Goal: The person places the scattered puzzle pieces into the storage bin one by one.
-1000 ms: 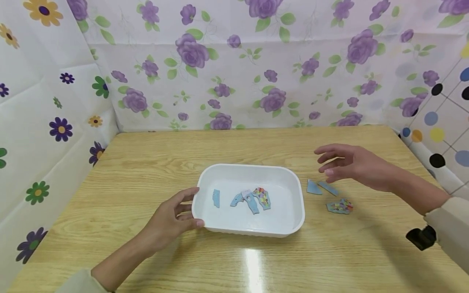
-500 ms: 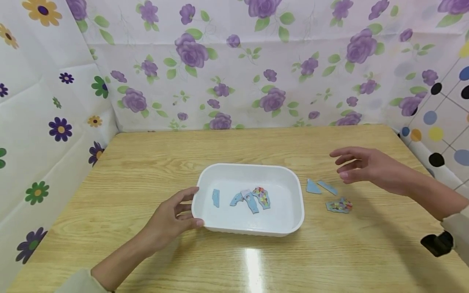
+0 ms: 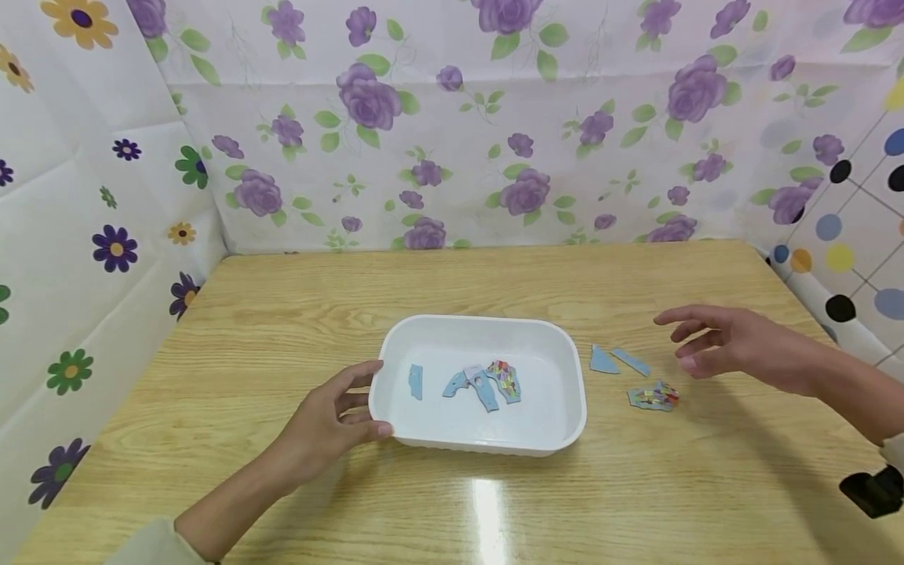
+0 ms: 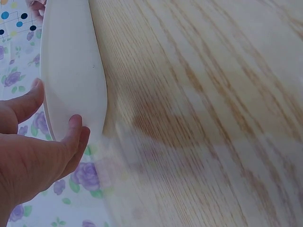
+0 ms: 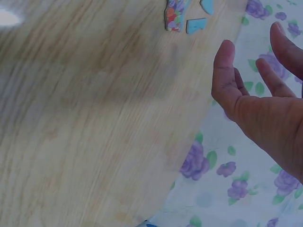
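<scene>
My left hand holds the left end of a white plastic tray, thumb at the front corner and fingers against the outer wall. In the left wrist view the fingertips touch the pale wall. Inside lie several flat blue puzzle-like pieces: a narrow one alone at left, and a cluster including a multicoloured one. My right hand hovers with relaxed fingers, holding nothing, right of three loose pieces: a blue triangle, a blue strip and a colourful piece.
The wood-grain table carries the tray near its middle. Floral sheeting hangs along the back, and more patterned sheeting lines both sides. A black object shows by the right sleeve.
My right hand has moved rightward and slightly down, away from the loose pieces. The left hand, tray and pieces look unchanged.
</scene>
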Demonstrator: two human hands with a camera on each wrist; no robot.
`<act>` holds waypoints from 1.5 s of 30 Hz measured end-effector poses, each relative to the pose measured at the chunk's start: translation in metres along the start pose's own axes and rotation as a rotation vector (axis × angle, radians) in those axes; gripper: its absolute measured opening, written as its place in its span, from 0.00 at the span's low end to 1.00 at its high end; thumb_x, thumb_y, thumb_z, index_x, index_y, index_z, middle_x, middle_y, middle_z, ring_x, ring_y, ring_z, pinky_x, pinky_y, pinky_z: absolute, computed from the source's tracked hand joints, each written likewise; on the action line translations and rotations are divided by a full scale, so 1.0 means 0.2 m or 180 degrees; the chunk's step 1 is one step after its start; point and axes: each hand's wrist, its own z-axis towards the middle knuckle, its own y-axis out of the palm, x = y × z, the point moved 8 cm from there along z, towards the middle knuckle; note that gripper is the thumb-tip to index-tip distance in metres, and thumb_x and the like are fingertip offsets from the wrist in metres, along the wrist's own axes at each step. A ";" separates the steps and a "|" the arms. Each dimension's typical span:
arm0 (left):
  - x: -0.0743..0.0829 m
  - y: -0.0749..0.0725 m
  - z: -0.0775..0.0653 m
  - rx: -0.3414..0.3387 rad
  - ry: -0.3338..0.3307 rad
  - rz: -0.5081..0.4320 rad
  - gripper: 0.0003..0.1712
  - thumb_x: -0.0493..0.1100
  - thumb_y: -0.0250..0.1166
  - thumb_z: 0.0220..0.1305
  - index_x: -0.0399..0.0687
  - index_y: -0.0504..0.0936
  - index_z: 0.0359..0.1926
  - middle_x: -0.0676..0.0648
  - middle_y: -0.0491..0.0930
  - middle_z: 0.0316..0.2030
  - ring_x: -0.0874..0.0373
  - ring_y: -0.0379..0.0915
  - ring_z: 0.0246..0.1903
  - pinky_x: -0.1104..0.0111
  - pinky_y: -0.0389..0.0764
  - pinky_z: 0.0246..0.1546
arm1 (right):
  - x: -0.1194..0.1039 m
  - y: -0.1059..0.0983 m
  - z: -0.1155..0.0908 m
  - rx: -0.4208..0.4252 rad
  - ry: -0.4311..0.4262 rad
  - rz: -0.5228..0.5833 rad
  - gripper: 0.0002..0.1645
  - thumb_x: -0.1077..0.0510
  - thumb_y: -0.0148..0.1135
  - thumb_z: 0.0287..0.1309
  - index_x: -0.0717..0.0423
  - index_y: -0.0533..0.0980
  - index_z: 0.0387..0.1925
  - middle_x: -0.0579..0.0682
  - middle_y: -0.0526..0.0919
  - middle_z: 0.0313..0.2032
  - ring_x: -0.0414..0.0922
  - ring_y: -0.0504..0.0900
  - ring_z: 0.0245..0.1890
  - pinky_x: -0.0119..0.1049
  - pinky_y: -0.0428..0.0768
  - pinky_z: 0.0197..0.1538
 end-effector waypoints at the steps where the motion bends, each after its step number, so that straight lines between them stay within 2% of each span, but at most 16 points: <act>1: 0.00 0.00 0.00 0.0000 -0.0001 -0.0004 0.48 0.38 0.73 0.53 0.41 0.57 0.71 0.35 0.62 0.65 0.39 0.69 0.59 0.69 0.82 0.51 | 0.01 0.00 -0.01 -0.0023 0.0002 -0.0001 0.35 0.59 0.63 0.61 0.50 0.63 0.68 0.63 0.67 0.59 0.42 0.77 0.52 0.37 0.83 0.44; 6: 0.01 0.00 0.00 0.0000 0.0012 0.0001 0.48 0.38 0.73 0.54 0.40 0.57 0.71 0.34 0.62 0.65 0.39 0.69 0.59 0.69 0.82 0.51 | 0.06 0.03 -0.03 -0.0131 0.0075 0.0131 0.35 0.61 0.62 0.62 0.55 0.62 0.68 0.65 0.65 0.59 0.44 0.77 0.51 0.37 0.83 0.44; 11: 0.01 0.00 0.00 0.0005 -0.0011 0.0006 0.48 0.38 0.73 0.53 0.41 0.57 0.71 0.34 0.64 0.64 0.39 0.69 0.59 0.69 0.82 0.51 | 0.11 0.07 -0.05 -0.0124 0.0094 0.0233 0.33 0.61 0.62 0.62 0.58 0.63 0.67 0.65 0.64 0.59 0.43 0.76 0.50 0.37 0.83 0.43; 19: 0.00 0.00 0.00 -0.0011 -0.0012 0.0009 0.48 0.38 0.73 0.53 0.41 0.57 0.71 0.34 0.64 0.63 0.39 0.69 0.59 0.68 0.82 0.52 | 0.16 0.10 -0.06 -0.0041 -0.0048 0.0187 0.29 0.61 0.62 0.62 0.61 0.67 0.63 0.60 0.71 0.54 0.38 0.75 0.49 0.36 0.84 0.43; 23: 0.00 0.00 0.00 -0.0014 -0.0001 0.0013 0.48 0.38 0.73 0.53 0.42 0.57 0.71 0.34 0.64 0.64 0.39 0.70 0.59 0.69 0.82 0.52 | 0.18 0.13 -0.06 0.0006 -0.0050 0.0165 0.29 0.61 0.63 0.61 0.62 0.68 0.62 0.59 0.72 0.52 0.39 0.74 0.46 0.33 0.83 0.41; 30: 0.00 0.00 0.00 -0.0017 0.0011 -0.0008 0.48 0.38 0.73 0.54 0.41 0.57 0.71 0.34 0.63 0.64 0.39 0.70 0.58 0.68 0.82 0.51 | 0.20 0.15 -0.06 0.0298 0.0002 -0.0159 0.32 0.55 0.71 0.53 0.58 0.72 0.59 0.57 0.72 0.49 0.42 0.71 0.43 0.27 0.76 0.38; 37: 0.00 0.00 0.00 0.0004 -0.0007 -0.0027 0.47 0.38 0.73 0.54 0.41 0.57 0.71 0.34 0.63 0.65 0.39 0.71 0.58 0.68 0.82 0.51 | 0.22 0.17 -0.05 0.0428 0.0021 -0.0416 0.33 0.53 0.75 0.48 0.54 0.74 0.57 0.55 0.67 0.53 0.37 0.68 0.47 0.26 0.75 0.44; 42: 0.00 0.00 0.00 0.0000 0.0009 -0.0019 0.47 0.38 0.73 0.54 0.41 0.57 0.71 0.34 0.62 0.65 0.39 0.70 0.58 0.69 0.82 0.51 | 0.19 0.20 -0.03 0.0622 -0.0434 -0.0800 0.31 0.58 0.78 0.40 0.57 0.77 0.49 0.54 0.67 0.48 0.36 0.62 0.43 0.27 0.69 0.40; 45: 0.00 0.00 0.00 0.0002 0.0000 -0.0017 0.47 0.38 0.73 0.54 0.41 0.57 0.71 0.35 0.63 0.65 0.39 0.70 0.58 0.69 0.82 0.51 | 0.18 0.21 -0.02 0.0727 -0.0500 -0.0898 0.29 0.59 0.79 0.38 0.56 0.77 0.46 0.54 0.67 0.45 0.41 0.61 0.41 0.28 0.67 0.37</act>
